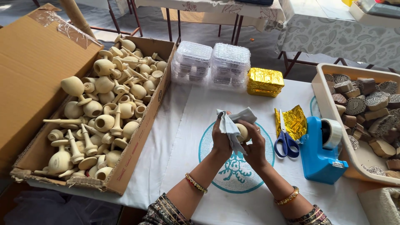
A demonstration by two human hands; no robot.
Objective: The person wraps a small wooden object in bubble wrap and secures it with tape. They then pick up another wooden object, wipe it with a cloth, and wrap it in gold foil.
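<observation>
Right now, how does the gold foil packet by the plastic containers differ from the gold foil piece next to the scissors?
The gold foil packet is a closed, blocky bundle, while the gold foil piece is a loose, crinkled sheet. The packet sits far from the hands, beside the clear plastic containers; the piece lies nearer, touching the blue-handled scissors. The packet looks bulkier; the piece lies flatter. Both are shiny gold foil resting on the white tablecloth.

Landmark: gold foil block (pixel 265 81), a rectangular package at the rear of the white cloth.

- Just left of it: two clear plastic clamshell boxes (pixel 211 65), side by side, touching.
- Far left of it: open brown cardboard carton (pixel 141 129), rectangular, flap raised, holding pale wooden pieces.
- Near its front right: loose gold foil sheet (pixel 295 121), crumpled.
</observation>
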